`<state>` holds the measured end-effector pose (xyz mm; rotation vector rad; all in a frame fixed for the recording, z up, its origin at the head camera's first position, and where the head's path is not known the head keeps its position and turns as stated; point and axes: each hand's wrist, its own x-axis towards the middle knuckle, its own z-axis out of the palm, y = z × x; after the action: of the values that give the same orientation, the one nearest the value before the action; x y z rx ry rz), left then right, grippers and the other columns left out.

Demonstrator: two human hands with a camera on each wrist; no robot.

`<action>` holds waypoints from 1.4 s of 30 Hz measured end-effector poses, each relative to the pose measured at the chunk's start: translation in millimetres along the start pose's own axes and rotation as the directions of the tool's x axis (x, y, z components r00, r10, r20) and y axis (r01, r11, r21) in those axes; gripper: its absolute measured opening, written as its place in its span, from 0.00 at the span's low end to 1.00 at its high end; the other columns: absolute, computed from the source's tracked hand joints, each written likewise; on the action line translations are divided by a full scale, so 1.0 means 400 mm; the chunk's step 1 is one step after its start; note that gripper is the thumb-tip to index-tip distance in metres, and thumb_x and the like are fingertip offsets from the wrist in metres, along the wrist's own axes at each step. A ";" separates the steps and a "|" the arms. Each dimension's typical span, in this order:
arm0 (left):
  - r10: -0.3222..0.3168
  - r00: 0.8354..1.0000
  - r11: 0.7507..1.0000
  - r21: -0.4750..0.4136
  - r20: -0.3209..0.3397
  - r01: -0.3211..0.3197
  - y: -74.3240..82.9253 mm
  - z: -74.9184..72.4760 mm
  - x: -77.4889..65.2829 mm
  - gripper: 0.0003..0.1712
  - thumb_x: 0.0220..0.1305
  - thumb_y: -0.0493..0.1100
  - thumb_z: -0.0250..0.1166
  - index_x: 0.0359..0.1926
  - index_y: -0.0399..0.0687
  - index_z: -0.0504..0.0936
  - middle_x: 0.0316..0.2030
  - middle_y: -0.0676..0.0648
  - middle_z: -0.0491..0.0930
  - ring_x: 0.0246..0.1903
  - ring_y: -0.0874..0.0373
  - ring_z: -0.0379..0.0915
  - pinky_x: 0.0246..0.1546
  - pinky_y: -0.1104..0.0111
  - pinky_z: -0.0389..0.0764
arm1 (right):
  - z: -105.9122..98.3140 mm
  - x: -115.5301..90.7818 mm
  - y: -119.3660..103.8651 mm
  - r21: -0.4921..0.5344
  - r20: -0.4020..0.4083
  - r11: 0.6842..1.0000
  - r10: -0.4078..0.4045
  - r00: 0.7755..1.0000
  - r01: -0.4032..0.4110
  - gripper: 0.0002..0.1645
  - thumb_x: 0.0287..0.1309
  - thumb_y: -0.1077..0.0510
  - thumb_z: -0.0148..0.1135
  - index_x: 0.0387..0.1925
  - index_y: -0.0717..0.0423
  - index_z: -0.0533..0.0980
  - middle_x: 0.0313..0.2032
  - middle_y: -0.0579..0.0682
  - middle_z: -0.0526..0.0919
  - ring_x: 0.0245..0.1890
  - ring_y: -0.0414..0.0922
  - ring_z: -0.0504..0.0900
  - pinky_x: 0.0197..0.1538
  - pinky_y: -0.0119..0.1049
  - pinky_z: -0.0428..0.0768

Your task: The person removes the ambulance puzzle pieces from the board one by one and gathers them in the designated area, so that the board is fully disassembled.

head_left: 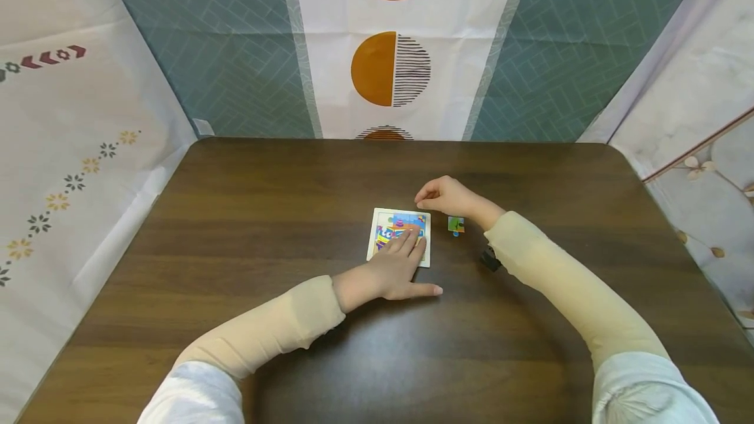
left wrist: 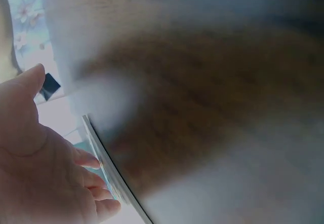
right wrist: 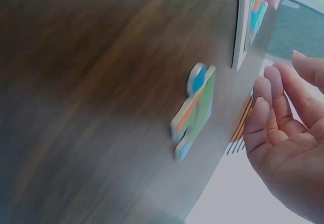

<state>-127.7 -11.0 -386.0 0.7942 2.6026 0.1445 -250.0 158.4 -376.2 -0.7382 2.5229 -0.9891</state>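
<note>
A small jigsaw board [head_left: 374, 237] with a white border and a colourful picture, partly filled with pieces, lies on the table. My left hand [head_left: 399, 272] rests on it with straight fingers, hiding its lower middle; the thumb points right, off the board. In the left wrist view the fingertips [left wrist: 107, 209] meet the board's edge [left wrist: 112, 168]. Just past the board's top right corner hovers my right hand [head_left: 450, 196], fingers loosely bent, with nothing visible between them. A loose jigsaw piece [head_left: 456, 222], mostly green with a blue tab, lies below that hand, right of the board.
The brown wooden table [head_left: 283, 201] reaches to a patterned cloth [head_left: 241, 51] at the back. Light cloths hang at both sides. A small black object [head_left: 490, 258] sits at my right wrist.
</note>
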 end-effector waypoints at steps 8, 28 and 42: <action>-0.008 1.000 1.000 0.009 0.024 0.008 0.005 -0.002 0.009 0.59 0.58 0.78 0.46 0.75 0.44 0.40 0.75 0.43 0.31 0.74 0.51 0.27 0.73 0.61 0.44 | 0.032 0.033 -0.037 -0.029 0.091 1.000 -0.009 0.996 0.011 0.14 0.62 0.61 0.59 0.46 0.66 0.79 0.46 0.60 0.83 0.50 0.55 0.80 0.56 0.48 0.77; -0.007 0.998 0.999 0.040 0.057 0.005 0.004 -0.002 0.019 0.63 0.54 0.80 0.48 0.75 0.45 0.38 0.75 0.42 0.31 0.74 0.50 0.26 0.73 0.61 0.44 | 0.039 0.050 -0.045 -0.151 0.196 0.983 -0.071 0.978 0.102 0.15 0.61 0.60 0.61 0.47 0.61 0.82 0.40 0.55 0.80 0.36 0.45 0.72 0.42 0.35 0.75; 0.003 0.998 1.000 -0.014 0.063 -0.002 -0.005 0.000 0.021 0.63 0.54 0.79 0.50 0.75 0.45 0.37 0.75 0.41 0.30 0.74 0.50 0.25 0.73 0.61 0.41 | 0.044 0.073 -0.053 -0.103 0.191 0.994 -0.011 0.982 0.031 0.11 0.62 0.63 0.57 0.41 0.64 0.82 0.39 0.57 0.83 0.36 0.46 0.77 0.44 0.39 0.78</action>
<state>-135.2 -8.0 -389.4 0.7850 2.5389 0.1365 -258.1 118.9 -377.0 -0.8489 2.4199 -0.7566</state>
